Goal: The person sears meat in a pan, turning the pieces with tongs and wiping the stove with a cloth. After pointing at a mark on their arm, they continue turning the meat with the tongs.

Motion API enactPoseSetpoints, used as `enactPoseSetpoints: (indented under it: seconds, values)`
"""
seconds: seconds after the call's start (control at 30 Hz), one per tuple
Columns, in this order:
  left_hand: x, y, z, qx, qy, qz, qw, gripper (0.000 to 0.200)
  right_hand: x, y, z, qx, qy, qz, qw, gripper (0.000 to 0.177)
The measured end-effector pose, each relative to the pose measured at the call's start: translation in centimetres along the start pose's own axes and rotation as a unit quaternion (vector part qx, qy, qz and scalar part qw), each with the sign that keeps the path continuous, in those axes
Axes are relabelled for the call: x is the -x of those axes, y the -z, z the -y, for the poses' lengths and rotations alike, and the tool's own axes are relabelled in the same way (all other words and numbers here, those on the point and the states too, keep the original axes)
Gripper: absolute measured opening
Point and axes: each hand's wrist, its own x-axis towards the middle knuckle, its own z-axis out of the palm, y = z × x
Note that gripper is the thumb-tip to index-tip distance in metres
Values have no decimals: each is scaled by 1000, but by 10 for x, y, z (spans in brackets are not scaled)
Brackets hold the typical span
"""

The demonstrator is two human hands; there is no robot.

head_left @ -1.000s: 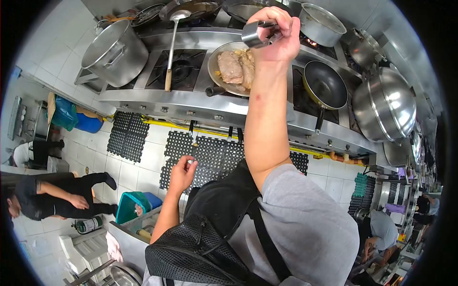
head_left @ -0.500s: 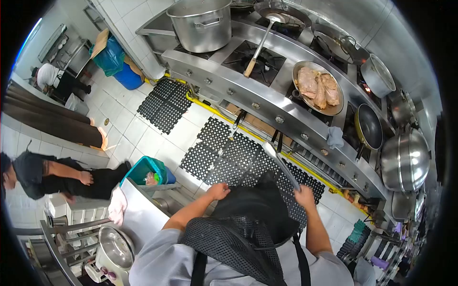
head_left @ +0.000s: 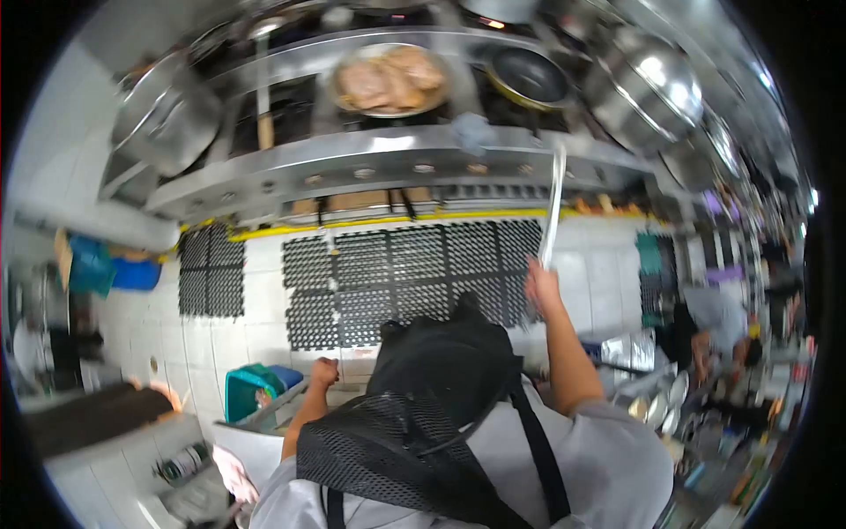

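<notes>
My right hand [head_left: 539, 284] is closed around the lower end of long metal tongs [head_left: 553, 207], which point up toward the stove front. My left hand [head_left: 324, 370] hangs low beside my apron, fingers curled, with nothing visible in them. Ahead on the stove [head_left: 388, 150] sits a round pan [head_left: 388, 114] with large pieces of meat [head_left: 392, 79] in it. To its right is a black frying pan [head_left: 533, 79]. A grey cloth [head_left: 474, 132] lies at the stove's front edge between the two pans. The tongs appear apart from all of these.
A tall stockpot [head_left: 172, 115] and a wooden-handled ladle [head_left: 263, 79] are at the stove's left; large steel bowls [head_left: 652, 84] stand at its right. Black mats [head_left: 397, 273] cover the floor. A teal bin [head_left: 242, 397] is at left. A person [head_left: 716, 322] bends at far right.
My view has turned right, so the stove now lies straight ahead. My right hand has raised the tongs toward the stove front. My left hand stays low and curled.
</notes>
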Motion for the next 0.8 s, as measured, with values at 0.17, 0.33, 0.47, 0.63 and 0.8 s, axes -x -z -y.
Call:
enactPoseSetpoints:
  seconds: [0.17, 0.33, 0.47, 0.63, 0.8]
  values:
    - [2, -12, -186, 3, -289, 6, 957, 35, 70, -103, 244, -499, 121, 390, 764, 47]
    - [176, -35, -411, 50, -486, 97, 867, 23, 122, -133, 352, -544, 205, 484, 654, 33]
    - [287, -45, -475, 53, -689, 49, 721, 56, 102, -148, 372, -591, 67, 701, 395, 18]
    - [315, -55, -487, 21, -783, -17, 621, 72, 127, -144, 363, -650, 70, 609, 450, 10]
    - [325, -66, -485, -33, -823, -94, 559, 71, 119, -135, 358, -659, 91, 579, 472, 6]
